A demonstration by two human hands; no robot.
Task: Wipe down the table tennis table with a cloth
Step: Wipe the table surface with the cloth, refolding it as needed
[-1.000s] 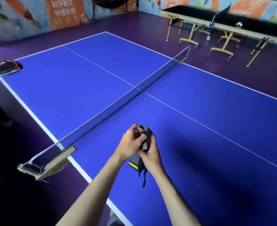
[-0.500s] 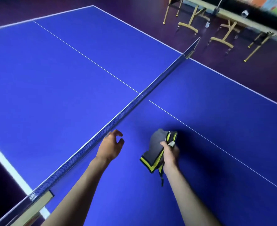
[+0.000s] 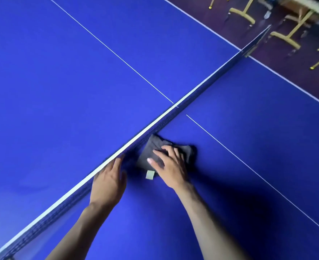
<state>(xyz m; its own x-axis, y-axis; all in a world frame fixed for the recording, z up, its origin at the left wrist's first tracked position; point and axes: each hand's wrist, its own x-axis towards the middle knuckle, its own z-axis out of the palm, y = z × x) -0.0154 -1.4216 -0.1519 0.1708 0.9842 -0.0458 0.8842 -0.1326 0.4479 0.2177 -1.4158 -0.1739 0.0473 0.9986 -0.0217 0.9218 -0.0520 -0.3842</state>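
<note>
A dark grey cloth (image 3: 151, 149) lies flat on the blue table tennis table (image 3: 239, 166), right beside the net (image 3: 192, 96). A small pale label sticks out at its near edge. My right hand (image 3: 169, 166) presses down on the cloth with spread, straight fingers. My left hand (image 3: 109, 182) lies flat with its fingers straight along the near side of the net, its fingertips up at the net's white top band. It stays apart from the cloth.
The net runs diagonally from the lower left to the upper right. A white centre line crosses both halves of the table. Beyond the table's far edge, on the purple floor, stand yellow legs of another table (image 3: 286, 38).
My right hand has laid the cloth down by the net and now presses it flat. My left hand moved to the net. The camera has leaned closer over the table.
</note>
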